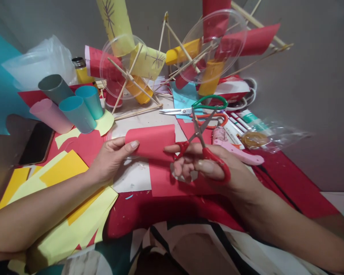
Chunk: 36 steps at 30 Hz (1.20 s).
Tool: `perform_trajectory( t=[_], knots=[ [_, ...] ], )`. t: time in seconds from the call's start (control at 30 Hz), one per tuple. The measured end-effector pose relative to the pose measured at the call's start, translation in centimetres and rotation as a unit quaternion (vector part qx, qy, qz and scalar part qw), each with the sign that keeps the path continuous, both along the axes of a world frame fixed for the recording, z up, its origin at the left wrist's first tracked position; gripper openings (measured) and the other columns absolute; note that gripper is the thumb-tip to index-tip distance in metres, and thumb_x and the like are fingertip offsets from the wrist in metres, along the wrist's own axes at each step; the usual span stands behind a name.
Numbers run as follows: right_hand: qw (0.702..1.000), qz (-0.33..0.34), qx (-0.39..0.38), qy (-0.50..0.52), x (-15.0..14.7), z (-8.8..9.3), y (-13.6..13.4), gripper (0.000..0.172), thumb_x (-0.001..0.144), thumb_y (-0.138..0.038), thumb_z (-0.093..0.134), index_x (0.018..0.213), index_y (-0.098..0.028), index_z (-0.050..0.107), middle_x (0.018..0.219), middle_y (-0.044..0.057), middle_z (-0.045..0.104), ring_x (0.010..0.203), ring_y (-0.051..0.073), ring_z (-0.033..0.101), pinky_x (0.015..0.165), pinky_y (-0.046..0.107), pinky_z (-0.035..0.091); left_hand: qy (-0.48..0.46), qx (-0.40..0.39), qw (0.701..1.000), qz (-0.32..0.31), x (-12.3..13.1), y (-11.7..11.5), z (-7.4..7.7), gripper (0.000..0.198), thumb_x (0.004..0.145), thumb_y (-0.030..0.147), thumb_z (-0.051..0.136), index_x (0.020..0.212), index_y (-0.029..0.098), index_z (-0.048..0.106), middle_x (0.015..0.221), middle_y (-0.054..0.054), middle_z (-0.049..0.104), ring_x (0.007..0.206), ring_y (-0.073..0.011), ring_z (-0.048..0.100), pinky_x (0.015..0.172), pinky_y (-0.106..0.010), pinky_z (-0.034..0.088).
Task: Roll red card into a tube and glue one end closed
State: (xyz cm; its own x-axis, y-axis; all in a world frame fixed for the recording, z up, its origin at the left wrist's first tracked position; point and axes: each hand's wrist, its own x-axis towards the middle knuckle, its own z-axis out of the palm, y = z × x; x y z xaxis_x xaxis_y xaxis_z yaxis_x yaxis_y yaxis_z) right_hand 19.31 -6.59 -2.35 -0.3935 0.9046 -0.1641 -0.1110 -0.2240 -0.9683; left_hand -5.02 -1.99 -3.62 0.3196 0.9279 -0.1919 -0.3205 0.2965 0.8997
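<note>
Scissors [200, 134] with red handles sit gripped in the right hand [232, 173], blades pointing far. The left hand [110, 158] pinches the left end of a curled red paper [151, 141] mid-table; its right end touches the right forefinger. Paper tubes [71, 105] lie far left.

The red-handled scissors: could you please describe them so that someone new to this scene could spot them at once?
Find the flat red sheet in the middle; above it the right hand meets a curled red paper pinched by the left hand. The red-handled scissors are held in that right hand, blades pointing away. The green-handled pair and the orange-handled pair lie unheld farther back.
</note>
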Motion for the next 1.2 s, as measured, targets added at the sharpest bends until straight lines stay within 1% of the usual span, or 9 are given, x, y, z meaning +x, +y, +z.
perform_trajectory(
  t=[0.1,0.2,0.37,0.5,0.63,0.73,0.93,1.1,1.2],
  knots=[
    [0.997,-0.056,-0.023,0.055,-0.2,0.4,0.0,0.058,0.074,-0.058,0.076,0.118,-0.022,0.068,0.078,0.003,0.069,0.061,0.015,0.060,0.060,0.032,0.051,0.018,0.007,1.000,-0.007,-0.1,-0.1,0.1,0.028,0.070,0.038,0.091,0.089,0.020,0.081,0.081,-0.003,0.079,0.071,-0.0135,0.073,0.076,-0.026,0.062],
    [0.991,-0.089,-0.033,0.092,-0.4,1.0,0.2,0.055,0.073,-0.061,0.076,0.113,-0.022,0.070,0.073,0.001,0.067,0.055,0.013,0.059,0.055,0.030,0.049,0.050,0.016,0.998,-0.028,-0.1,-0.2,0.3,0.032,0.070,0.037,0.091,0.095,0.021,0.080,0.085,-0.003,0.080,0.074,-0.0148,0.074,0.072,-0.025,0.061],
    [0.992,-0.056,-0.036,0.112,-0.5,1.2,0.4,0.048,0.073,-0.065,0.076,0.102,-0.026,0.075,0.067,0.000,0.067,0.054,0.014,0.059,0.056,0.033,0.052,0.067,0.050,0.993,-0.082,-0.2,-0.6,0.0,0.024,0.075,0.037,0.087,0.085,0.017,0.078,0.068,-0.001,0.076,0.063,-0.0119,0.071,0.065,-0.021,0.059],
    [0.993,-0.030,-0.045,0.105,-0.5,1.2,0.5,0.052,0.072,-0.067,0.075,0.107,-0.028,0.074,0.068,0.001,0.068,0.053,0.015,0.059,0.058,0.035,0.053,0.100,0.023,0.984,-0.142,-0.5,-0.4,-0.2,0.039,0.079,0.050,0.082,0.073,0.011,0.077,0.071,-0.010,0.078,0.065,-0.0138,0.074,0.065,-0.018,0.060],
    [0.989,-0.117,-0.006,0.086,-0.7,1.6,0.5,0.053,0.064,-0.065,0.083,0.101,-0.028,0.075,0.092,0.006,0.074,0.062,0.017,0.064,0.049,0.029,0.050,0.024,-0.049,0.989,-0.137,-0.8,0.4,0.0,0.044,0.073,0.052,0.085,0.081,0.010,0.074,0.074,-0.015,0.078,0.067,-0.0194,0.077,0.063,-0.021,0.062],
    [0.986,-0.138,0.022,0.092,-0.7,1.5,0.4,0.050,0.066,-0.062,0.082,0.101,-0.028,0.074,0.105,0.008,0.075,0.064,0.017,0.065,0.048,0.029,0.051,-0.032,-0.078,0.989,-0.123,-1.1,1.1,0.2,0.036,0.080,0.044,0.082,0.088,0.011,0.069,0.081,-0.017,0.079,0.072,-0.0210,0.078,0.065,-0.021,0.063],
    [0.994,-0.078,0.055,0.062,-0.3,0.7,0.0,0.051,0.076,-0.064,0.075,0.108,-0.024,0.071,0.080,0.005,0.075,0.057,0.017,0.065,0.054,0.030,0.052,-0.076,-0.120,0.983,-0.118,-1.5,1.5,0.3,0.025,0.090,0.036,0.071,0.100,0.015,0.060,0.086,-0.015,0.080,0.077,-0.0201,0.078,0.068,-0.022,0.063],
    [0.995,-0.064,0.061,-0.034,-0.4,1.1,-0.4,0.042,0.076,-0.061,0.077,0.087,-0.021,0.070,0.061,0.001,0.065,0.052,0.014,0.058,0.051,0.028,0.047,-0.080,-0.130,0.981,-0.118,-1.6,1.6,0.4,0.035,0.086,0.038,0.075,0.108,0.017,0.056,0.084,-0.014,0.079,0.073,-0.0193,0.078,0.066,-0.022,0.062],
    [0.992,-0.058,0.066,-0.087,-0.7,1.2,-0.5,0.047,0.074,-0.064,0.077,0.073,-0.020,0.064,0.059,-0.001,0.056,0.049,0.010,0.047,0.046,0.025,0.038,-0.072,-0.138,0.981,-0.112,-1.6,1.6,0.5,0.035,0.088,0.040,0.073,0.110,0.018,0.055,0.082,-0.013,0.079,0.070,-0.0185,0.077,0.065,-0.022,0.061]
  ],
)
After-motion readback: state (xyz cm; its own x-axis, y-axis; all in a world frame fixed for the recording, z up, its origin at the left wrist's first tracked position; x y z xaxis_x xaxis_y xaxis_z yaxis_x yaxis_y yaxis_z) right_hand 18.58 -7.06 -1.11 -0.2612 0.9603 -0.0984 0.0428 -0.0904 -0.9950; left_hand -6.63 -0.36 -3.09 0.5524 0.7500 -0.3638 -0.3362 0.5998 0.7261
